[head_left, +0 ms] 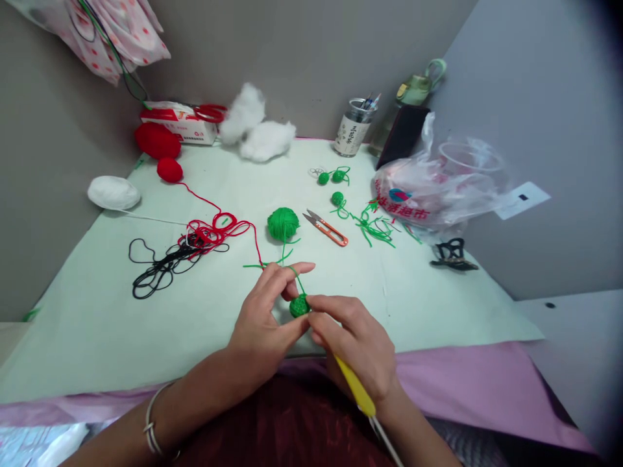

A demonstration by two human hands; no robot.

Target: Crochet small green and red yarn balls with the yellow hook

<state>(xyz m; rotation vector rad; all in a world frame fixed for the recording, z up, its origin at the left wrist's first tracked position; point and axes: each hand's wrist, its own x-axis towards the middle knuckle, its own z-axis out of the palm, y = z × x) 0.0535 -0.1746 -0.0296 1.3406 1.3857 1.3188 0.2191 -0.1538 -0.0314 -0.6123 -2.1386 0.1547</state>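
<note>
Near the table's front edge, my left hand pinches a small green crocheted piece, and green yarn runs over its raised index finger. My right hand is closed round a yellow-handled tool, whose tip is hidden at the crocheted piece. From the fingers the strand leads up to a green yarn ball. Orange-handled thread snips lie open to the right of that ball. Small green crocheted balls with tails rest farther back, beside cut green yarn bits.
Tangled red yarn and black cord lie left, near a white yarn ball. White stuffing, a pen jar and a tissue box stand along the back. A plastic bag and black hair clip are right.
</note>
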